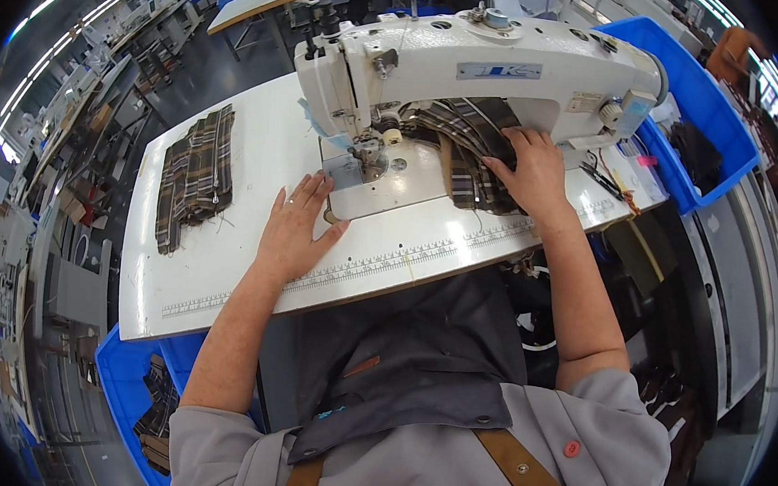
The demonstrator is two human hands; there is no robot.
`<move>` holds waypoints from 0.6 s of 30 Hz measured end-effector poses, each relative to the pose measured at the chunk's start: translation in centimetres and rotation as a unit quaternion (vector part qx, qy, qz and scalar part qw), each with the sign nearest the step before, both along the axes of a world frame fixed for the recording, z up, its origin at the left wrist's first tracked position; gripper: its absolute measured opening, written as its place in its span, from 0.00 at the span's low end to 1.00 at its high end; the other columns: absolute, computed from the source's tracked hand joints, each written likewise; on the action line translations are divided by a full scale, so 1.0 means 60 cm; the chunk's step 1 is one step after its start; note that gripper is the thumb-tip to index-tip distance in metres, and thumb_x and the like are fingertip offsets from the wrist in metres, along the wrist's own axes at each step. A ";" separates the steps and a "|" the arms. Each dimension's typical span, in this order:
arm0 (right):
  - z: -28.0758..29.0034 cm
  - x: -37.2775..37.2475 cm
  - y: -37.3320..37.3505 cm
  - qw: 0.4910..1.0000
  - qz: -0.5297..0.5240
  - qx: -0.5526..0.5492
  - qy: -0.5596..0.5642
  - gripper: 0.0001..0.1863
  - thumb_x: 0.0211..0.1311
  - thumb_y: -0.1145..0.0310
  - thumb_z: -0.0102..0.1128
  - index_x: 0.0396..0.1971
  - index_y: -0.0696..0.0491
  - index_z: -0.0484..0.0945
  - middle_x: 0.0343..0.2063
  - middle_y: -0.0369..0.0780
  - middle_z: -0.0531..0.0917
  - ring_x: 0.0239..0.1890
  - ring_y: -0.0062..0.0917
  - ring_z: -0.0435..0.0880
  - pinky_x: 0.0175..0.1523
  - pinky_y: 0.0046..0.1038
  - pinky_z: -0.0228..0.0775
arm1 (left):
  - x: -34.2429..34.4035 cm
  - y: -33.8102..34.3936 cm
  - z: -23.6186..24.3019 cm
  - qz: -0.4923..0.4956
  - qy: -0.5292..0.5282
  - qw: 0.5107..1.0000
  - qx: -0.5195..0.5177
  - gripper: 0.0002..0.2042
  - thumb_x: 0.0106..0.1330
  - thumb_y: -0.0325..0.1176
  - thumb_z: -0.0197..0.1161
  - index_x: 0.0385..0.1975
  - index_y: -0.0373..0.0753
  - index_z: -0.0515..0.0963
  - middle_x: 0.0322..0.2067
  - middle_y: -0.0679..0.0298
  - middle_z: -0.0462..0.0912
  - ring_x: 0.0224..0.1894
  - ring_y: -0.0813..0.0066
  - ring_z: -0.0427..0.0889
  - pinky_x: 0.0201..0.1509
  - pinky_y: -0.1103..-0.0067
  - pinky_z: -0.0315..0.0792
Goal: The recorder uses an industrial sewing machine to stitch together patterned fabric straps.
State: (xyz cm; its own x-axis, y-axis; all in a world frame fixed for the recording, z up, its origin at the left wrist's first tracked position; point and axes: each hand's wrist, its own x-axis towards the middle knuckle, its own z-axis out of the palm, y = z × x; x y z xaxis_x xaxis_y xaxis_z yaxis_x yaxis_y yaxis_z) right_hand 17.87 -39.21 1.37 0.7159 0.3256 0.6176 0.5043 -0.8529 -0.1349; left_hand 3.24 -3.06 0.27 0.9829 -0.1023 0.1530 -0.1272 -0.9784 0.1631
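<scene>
Plaid cloth, brown and cream, is bunched under the arm of the white sewing machine point(475, 76), and that plaid piece point(470, 144) is what the person at the bench point(223, 266) is working on. The right hand point(527, 172) lies spread, palm down, on the cloth to the right of the needle area, fingers pressing the folds against the machine bed rather than gripping them. The left hand point(294, 226) rests flat and open on the bench in front of and to the left of the needle plate point(363, 163), fingers together, holding nothing; its fingertips sit just beside the plate's edge and clear of the fabric. From where things lie, I judge the step to be getting the piece positioned at the presser foot before a seam is run: the cloth looks gathered behind and right of the needle, not yet laid flat beneath it. The next move would call for drawing an edge leftward to the foot and smoothing it, with both hands kept clear of the needle. Left of the machine, well apart from either hand, a stack of plaid pieces point(195, 173) sits on the bench. Behind and right of the machine stands a blue bin point(701, 103), and another blue crate point(135, 388) stands low beside the person's left elbow.
</scene>
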 end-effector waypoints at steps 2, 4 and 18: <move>-0.005 0.003 -0.005 1.000 -0.023 -0.007 -0.010 0.29 0.59 0.50 0.73 0.53 0.56 0.84 0.50 0.45 0.86 0.55 0.42 0.82 0.56 0.43 0.75 | -0.001 -0.009 0.001 0.000 0.008 1.000 0.008 0.36 0.74 0.52 0.57 0.77 0.41 0.61 0.78 0.56 0.59 0.81 0.57 0.54 0.83 0.56 0.44; -0.005 0.007 -0.004 1.000 -0.027 0.007 -0.007 0.30 0.60 0.49 0.73 0.54 0.57 0.84 0.50 0.46 0.86 0.55 0.43 0.82 0.58 0.43 0.75 | -0.003 -0.009 -0.001 0.007 0.010 1.000 0.005 0.36 0.73 0.52 0.57 0.77 0.42 0.60 0.78 0.58 0.58 0.81 0.59 0.54 0.83 0.57 0.44; 0.029 0.009 0.016 0.997 -0.053 0.003 0.057 0.40 0.50 0.52 0.81 0.59 0.61 0.78 0.51 0.55 0.81 0.58 0.49 0.78 0.62 0.42 0.76 | -0.002 -0.003 -0.003 0.007 -0.001 1.000 -0.001 0.36 0.73 0.54 0.56 0.76 0.41 0.62 0.78 0.56 0.59 0.81 0.59 0.54 0.83 0.57 0.45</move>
